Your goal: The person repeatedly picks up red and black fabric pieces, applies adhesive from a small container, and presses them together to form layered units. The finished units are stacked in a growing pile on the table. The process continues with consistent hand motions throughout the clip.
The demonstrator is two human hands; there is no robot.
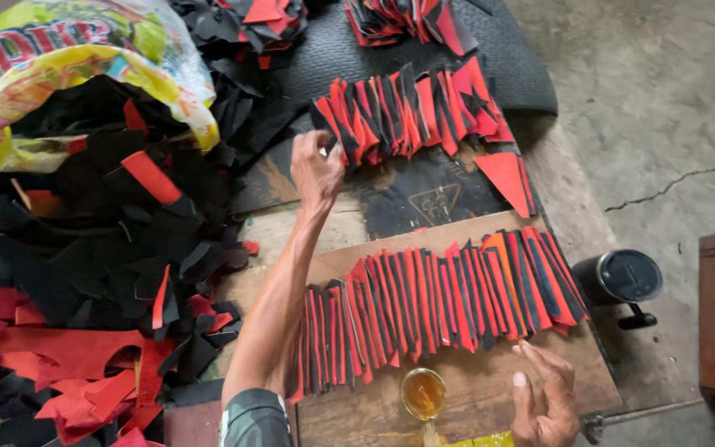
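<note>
On my left lies a big heap of scraps [101, 273], black and red, and it spreads over much of the worktop [473, 397]. Behind it an open plastic bag [68, 74], yellow and green, holds more black pieces. Nearer to me, on a wooden board [349, 257], a long near row of pieces [440, 302] stands fanned, red and black strips overlapping one after another. The far row [415, 108] lies on a dark mat [424, 194] and looks the same: thin, flat, cut pieces, leaning on each other. My left hand [316, 165] reaches to the left end of this far row, and its grip is closed on the end piece, I think. If I pull too quickly, the leaning neighbours may slide and the fan may collapse. My right hand [544, 397] rests near the small jar of amber liquid [422, 393], fingers apart, holding nothing; one careless move may tip the jar and wet the near row.
</note>
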